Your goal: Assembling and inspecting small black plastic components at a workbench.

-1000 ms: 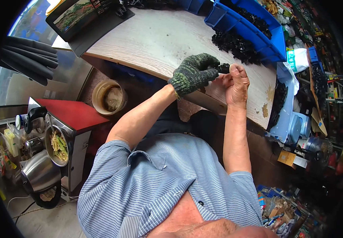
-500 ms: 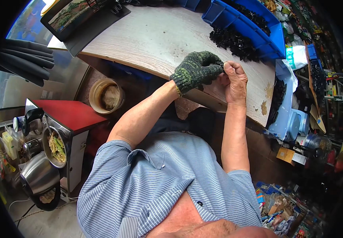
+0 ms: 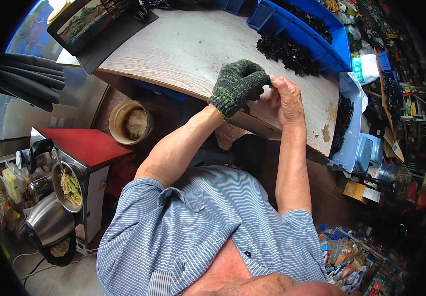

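Note:
My left hand [image 3: 239,86] wears a dark green knitted glove and is closed, its thumb and fingers pinched toward my right hand. My bare right hand [image 3: 290,101] is closed too, with thumb and forefinger meeting at the tip of the glove. Whatever lies between the fingertips is too small and covered to make out. Both hands are over the front part of a pale wood-grain table [image 3: 188,47]. Beyond them, to the right, lies a heap of small black parts [image 3: 288,55], beside a blue bin [image 3: 342,49] with more black parts inside.
A tablet [image 3: 87,24] in a dark case stands at the table's far left. Below the table's left edge is a bucket [image 3: 119,118]. A red-topped cabinet [image 3: 82,145] stands left, beside a pan of food [image 3: 70,187] and a steel kettle [image 3: 50,219]. A light-blue crate [image 3: 348,143] is right.
My two hands have shifted slightly left, still fingertip to fingertip. A small black piece that showed at the glove's fingertips is now hidden.

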`<state>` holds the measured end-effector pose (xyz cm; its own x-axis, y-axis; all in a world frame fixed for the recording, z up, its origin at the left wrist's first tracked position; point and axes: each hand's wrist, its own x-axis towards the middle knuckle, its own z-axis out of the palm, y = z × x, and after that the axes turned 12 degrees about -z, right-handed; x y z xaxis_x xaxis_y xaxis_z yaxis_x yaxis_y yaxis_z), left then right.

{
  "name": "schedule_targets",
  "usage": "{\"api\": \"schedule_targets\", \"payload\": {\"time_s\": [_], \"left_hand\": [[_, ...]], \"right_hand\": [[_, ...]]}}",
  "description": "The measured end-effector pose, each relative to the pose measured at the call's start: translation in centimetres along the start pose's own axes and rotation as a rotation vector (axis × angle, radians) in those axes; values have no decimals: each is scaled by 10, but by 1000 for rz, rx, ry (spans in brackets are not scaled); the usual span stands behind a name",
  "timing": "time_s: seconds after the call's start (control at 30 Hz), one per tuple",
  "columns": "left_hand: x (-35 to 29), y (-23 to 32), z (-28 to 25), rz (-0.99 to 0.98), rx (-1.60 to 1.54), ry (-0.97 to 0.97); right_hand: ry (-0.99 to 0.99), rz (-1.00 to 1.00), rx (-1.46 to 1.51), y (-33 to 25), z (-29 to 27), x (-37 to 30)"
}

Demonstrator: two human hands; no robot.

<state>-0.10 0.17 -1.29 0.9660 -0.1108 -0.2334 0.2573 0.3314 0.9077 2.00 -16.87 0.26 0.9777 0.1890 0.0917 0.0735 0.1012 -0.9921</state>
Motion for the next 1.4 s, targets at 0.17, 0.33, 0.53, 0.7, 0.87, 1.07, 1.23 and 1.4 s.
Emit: {"api": "schedule_targets", "payload": {"time_s": [0.17,0.33,0.53,0.7,0.87,1.07,1.23,1.4], "left_hand": [[-5,1,2,-27,-16,-24],[-2,0,1,-21,37,-57],[46,17,-26,404,603,111],[116,47,-38,623,1278,330],[145,45,-31,573,1529,274],[119,45,-32,604,1552,294],[106,38,-67,618,1524,399],[101,37,-65,668,1417,426]], "right_hand": [[12,-48,-8,2,5,-3],[61,-86,60,12,3,-3],[76,-173,122,10,-1,-9],[103,-155,93,13,0,-7],[137,-142,151,12,2,-6],[159,-136,168,13,-6,-6],[139,-161,173,12,-1,-3],[150,-149,175,13,-2,-3]]}}
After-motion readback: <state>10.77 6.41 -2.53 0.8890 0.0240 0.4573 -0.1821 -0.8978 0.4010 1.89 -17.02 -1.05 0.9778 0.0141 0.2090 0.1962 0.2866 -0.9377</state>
